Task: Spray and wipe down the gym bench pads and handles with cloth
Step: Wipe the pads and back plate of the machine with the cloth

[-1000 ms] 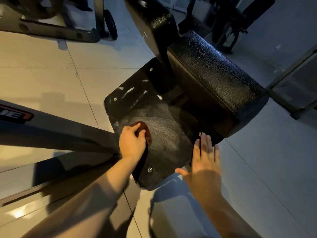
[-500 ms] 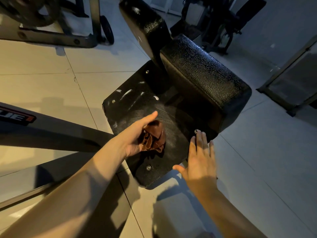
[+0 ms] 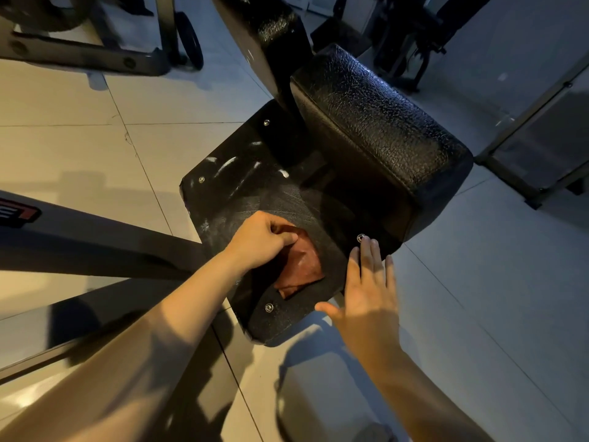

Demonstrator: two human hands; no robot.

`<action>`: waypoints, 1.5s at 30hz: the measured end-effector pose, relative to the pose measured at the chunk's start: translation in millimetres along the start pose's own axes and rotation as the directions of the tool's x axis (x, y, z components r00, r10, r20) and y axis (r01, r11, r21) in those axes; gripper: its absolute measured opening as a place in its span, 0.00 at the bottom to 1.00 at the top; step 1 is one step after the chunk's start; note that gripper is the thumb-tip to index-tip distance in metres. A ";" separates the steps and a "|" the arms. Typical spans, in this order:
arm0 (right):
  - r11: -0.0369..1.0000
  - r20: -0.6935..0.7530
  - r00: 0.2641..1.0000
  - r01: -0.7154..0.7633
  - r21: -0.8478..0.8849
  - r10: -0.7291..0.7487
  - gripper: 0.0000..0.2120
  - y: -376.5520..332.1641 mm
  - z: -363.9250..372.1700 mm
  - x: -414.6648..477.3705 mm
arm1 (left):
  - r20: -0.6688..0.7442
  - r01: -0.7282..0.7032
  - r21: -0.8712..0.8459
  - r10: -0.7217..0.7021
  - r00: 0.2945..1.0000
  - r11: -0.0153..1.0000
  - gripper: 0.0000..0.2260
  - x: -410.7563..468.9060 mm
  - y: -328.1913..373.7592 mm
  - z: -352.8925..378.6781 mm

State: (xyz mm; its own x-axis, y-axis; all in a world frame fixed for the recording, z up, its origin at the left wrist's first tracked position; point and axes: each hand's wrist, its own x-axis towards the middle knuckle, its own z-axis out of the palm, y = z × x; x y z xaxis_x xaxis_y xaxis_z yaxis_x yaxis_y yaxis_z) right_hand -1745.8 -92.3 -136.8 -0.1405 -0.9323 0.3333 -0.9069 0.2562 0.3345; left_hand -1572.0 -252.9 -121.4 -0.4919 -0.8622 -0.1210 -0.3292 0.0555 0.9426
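Note:
A flat black textured plate (image 3: 248,193) with silver bolts sits low at the centre, dusty with pale streaks at its far left. A thick black bench pad (image 3: 379,122) rises above its right side. My left hand (image 3: 259,239) grips a reddish-brown cloth (image 3: 301,264) against the plate, the cloth spread out below my curled fingers. My right hand (image 3: 366,293) rests flat with straight fingers on the plate's right edge, fingertips next to a bolt (image 3: 360,238).
A dark metal frame beam (image 3: 95,247) with a red label runs in from the left to the plate. Another black upright pad (image 3: 264,33) stands behind. More gym equipment with a wheel (image 3: 189,39) is at the top left, and a frame (image 3: 535,148) at the right. The floor is pale tile.
My left hand lifted and bunched the cloth, then pressed it back down on the plate nearer my right hand with the cloth spread out. My right hand stayed on the plate's edge.

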 end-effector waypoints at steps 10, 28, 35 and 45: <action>1.000 -0.053 0.998 0.018 0.022 -0.017 0.56 2.5 5.3 -1.7 | -0.354 -0.084 0.283 0.186 0.917 0.955 0.21 13.6 -51.1 14.6; 0.999 -0.072 0.997 0.014 0.050 -0.010 0.54 1.7 3.7 -1.3 | -0.183 -0.312 0.483 0.443 0.878 0.818 0.22 -17.4 -71.2 31.2; 0.998 -0.078 0.997 0.002 0.061 0.003 0.54 0.0 2.2 -1.3 | -0.430 0.025 0.213 0.071 0.900 0.977 0.20 0.1 -93.6 6.7; 0.998 -0.031 1.000 -0.003 0.056 0.005 0.56 0.6 -0.8 -0.5 | -0.157 -0.365 0.312 0.426 0.891 0.877 0.19 -40.0 -41.0 69.9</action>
State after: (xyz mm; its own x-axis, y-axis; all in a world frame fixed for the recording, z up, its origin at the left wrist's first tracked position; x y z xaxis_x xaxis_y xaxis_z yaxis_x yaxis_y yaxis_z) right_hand -1745.9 -91.5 -136.0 -0.1329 -0.9226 0.3620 -0.9273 0.2447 0.2832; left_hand -1595.2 -185.5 -177.0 -0.4524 -0.8233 0.3429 -0.3610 0.5206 0.7737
